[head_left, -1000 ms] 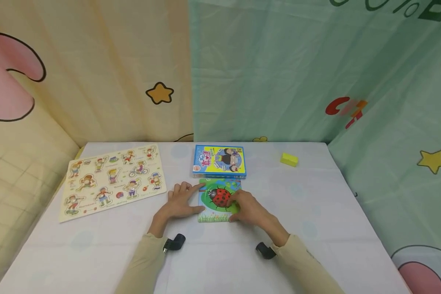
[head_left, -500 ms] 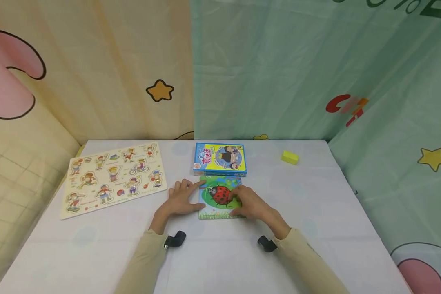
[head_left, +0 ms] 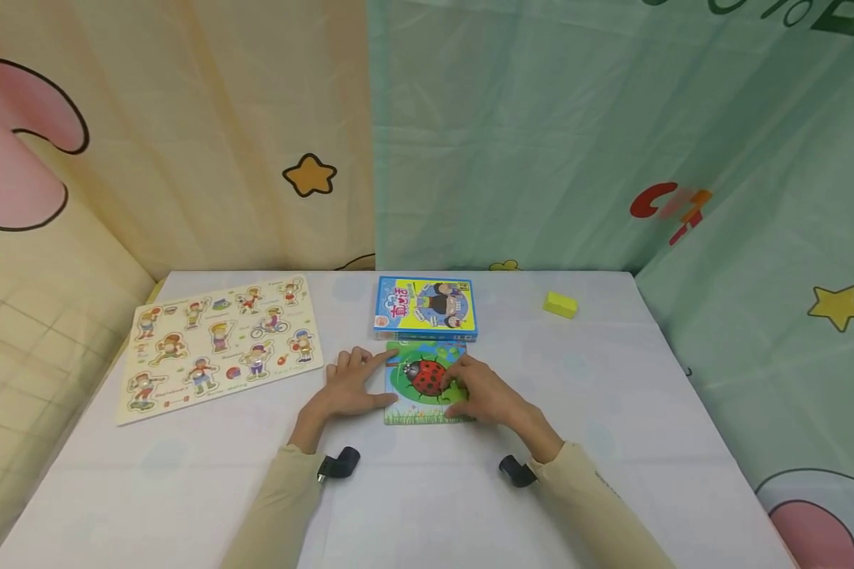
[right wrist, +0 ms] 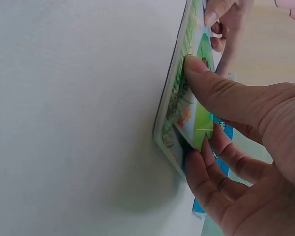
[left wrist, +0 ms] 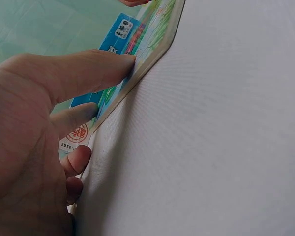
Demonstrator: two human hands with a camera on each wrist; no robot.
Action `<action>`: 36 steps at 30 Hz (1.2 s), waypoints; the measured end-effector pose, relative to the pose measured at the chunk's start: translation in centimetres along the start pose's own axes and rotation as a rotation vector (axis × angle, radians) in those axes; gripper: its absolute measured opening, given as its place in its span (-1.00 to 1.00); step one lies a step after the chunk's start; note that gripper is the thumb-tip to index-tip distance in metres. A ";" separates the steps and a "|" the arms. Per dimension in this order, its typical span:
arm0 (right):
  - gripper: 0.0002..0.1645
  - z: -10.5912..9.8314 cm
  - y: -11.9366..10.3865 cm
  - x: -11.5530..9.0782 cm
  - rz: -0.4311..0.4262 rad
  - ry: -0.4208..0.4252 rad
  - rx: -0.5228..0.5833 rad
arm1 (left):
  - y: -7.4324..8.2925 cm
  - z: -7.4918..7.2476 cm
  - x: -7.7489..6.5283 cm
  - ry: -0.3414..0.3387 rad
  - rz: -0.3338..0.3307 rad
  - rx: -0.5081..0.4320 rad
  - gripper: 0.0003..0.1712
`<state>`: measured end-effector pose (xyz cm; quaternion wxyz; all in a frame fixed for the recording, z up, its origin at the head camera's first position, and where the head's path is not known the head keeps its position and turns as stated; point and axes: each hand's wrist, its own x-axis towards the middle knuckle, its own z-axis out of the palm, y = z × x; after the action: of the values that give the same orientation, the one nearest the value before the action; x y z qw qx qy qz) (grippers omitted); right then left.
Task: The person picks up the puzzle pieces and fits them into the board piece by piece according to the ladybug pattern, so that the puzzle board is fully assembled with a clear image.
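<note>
A ladybug jigsaw puzzle point(head_left: 409, 411) in a flat tray lies at the table's middle. My left hand point(head_left: 351, 387) rests along its left side, thumb and index finger spread and touching the edge. In the left wrist view the left thumb point(left wrist: 105, 71) lies on the grassy border. My right hand point(head_left: 487, 393) pinches a puzzle piece point(right wrist: 204, 125) at the picture's right side. The right wrist view shows this piece raised at its outer corner, a dark gap beneath it. The right thumb point(right wrist: 196, 66) presses on the picture while the other fingertips sit at the piece's edge.
A blue and yellow card-game box point(head_left: 427, 308) lies right behind the puzzle. To the left is a wooden peg board point(head_left: 238, 344) with printed sports figures. A small yellow block point(head_left: 561, 305) lies at the back right. Curtains point(head_left: 505, 142) stand behind the white table point(head_left: 413, 506).
The head view has shifted slightly. Both hands keep their places at the puzzle; the right fingertips move only a little over the piece.
</note>
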<state>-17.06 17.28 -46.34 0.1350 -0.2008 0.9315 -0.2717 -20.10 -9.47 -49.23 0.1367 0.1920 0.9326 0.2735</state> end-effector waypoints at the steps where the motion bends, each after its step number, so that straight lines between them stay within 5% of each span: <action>1: -0.59 0.0 -0.1 0.0 0.005 -0.001 -0.001 | 0.0 0.0 0.0 -0.001 0.001 -0.002 -0.09; 25: -0.59 -1.0 -1.4 1.0 0.105 -0.066 0.037 | 0.2 0.0 0.0 -0.005 -0.001 0.000 -0.08; 36: -0.65 -0.7 -1.4 0.3 0.121 0.012 0.069 | 0.4 -0.5 -0.4 -0.014 0.000 0.007 -0.09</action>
<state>-17.11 16.37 -45.03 0.1525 -0.1378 0.9327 -0.2964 -19.80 -9.57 -48.61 0.1424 0.1944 0.9325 0.2691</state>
